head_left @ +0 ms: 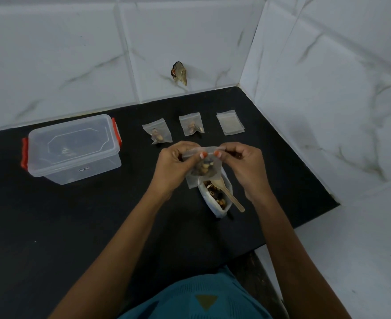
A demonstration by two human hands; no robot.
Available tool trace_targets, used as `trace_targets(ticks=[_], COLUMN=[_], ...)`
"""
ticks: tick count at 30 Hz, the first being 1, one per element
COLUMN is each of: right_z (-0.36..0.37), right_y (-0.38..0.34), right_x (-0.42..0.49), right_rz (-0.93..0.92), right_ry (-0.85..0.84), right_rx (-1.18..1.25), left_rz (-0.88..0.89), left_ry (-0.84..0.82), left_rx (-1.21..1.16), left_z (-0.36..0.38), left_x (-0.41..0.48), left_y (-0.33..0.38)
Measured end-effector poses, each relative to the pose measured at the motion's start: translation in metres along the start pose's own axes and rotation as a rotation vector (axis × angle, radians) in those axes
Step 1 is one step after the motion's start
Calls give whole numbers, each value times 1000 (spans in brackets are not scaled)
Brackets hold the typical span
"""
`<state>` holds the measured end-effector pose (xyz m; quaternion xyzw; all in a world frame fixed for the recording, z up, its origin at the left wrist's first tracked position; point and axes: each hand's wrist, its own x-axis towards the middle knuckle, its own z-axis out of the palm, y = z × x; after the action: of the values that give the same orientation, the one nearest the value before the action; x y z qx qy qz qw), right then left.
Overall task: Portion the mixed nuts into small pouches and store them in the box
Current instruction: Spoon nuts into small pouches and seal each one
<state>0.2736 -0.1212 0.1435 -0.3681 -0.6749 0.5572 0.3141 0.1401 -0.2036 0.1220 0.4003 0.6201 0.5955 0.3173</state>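
Currently both hands are clamped on one small clear pouch (203,168): left hand (175,168) and right hand (247,166) each pinch an end of its top strip. The pouch is see-through, with brown and pale nuts clumped in its lower half. Two more filled pouches (157,134) (191,124) lie just beyond the hands, and one stack of empties (230,123) lies beyond the right hand. One open nut bag (217,201) with one wooden spoon (232,200) sits below the right hand. One lidded clear box (74,148) with red latches is well left of the left hand.
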Motion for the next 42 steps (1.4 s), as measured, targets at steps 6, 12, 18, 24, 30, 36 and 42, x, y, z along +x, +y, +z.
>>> trace_targets(ticks=[6, 12, 18, 24, 30, 36, 42], right_z=[0, -2, 2, -5, -1, 1, 3], right_y=[-3, -1, 3, 2, -1, 0, -1], right_x=[2, 4, 2, 2, 0, 1, -1], right_rz=[27, 52, 24, 122, 102, -18, -76], right_ry=[109, 117, 48, -133, -178, -21, 44], right_rx=[57, 39, -26, 104, 80, -35, -38], left_rz=[-33, -75, -69, -54, -49, -37, 6], left_ry=[80, 44, 60, 67, 75, 38, -8], left_rx=[-157, -266, -193, -187, -82, -120, -146], left_z=[-2, -2, -1, -5, -1, 1, 4], left_x=[-2, -4, -1, -1, -3, -6, -6], left_y=[1, 5, 7, 10, 11, 9, 12])
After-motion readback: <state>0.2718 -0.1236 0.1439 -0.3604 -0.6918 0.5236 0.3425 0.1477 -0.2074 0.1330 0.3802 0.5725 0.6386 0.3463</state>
